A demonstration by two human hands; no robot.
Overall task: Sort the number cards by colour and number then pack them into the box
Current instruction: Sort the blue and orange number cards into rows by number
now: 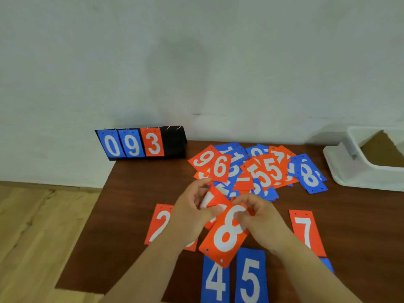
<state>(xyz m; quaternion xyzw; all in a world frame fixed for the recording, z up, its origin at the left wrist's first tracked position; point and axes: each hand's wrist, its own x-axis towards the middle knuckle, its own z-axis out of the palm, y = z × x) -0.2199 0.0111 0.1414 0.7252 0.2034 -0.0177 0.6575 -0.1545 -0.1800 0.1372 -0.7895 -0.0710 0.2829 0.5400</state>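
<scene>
A: How far is the person with the sorting?

B: Only near the start, it seems. A few cards lie apart in the lower part of the frame: a red 2 (160, 224) to the left of the hands, a red 7 (306, 230) to the right, and a blue 4 (216, 278) and a blue 5 (250, 278) side by side at the bottom edge. Most cards are in the mixed pile (258, 169) of red and blue just above the hands, in the middle of the frame.

A: And the box?

B: The white box (360, 169) stands on the table (122, 215) at the right edge of the frame, well apart from the hands. No number card shows inside it, only something brown. So the packing is probably not yet begun.

A: What are the hands doing?

B: Neither is spread; both have curled fingers. The right hand (262, 219) pinches the upper end of a red 8 (227, 235), which is tilted just above the blue 4 and the blue 5. The left hand (192, 211) grips another red card (216, 200); its number is mostly covered. The left thumb seems to touch the edge of the red 8.

A: Anything more?

B: A black flip stand (175, 143) at the left of the pile shows 0, 9 and 3 on rings. Whether these must come off also, one cannot tell.
</scene>
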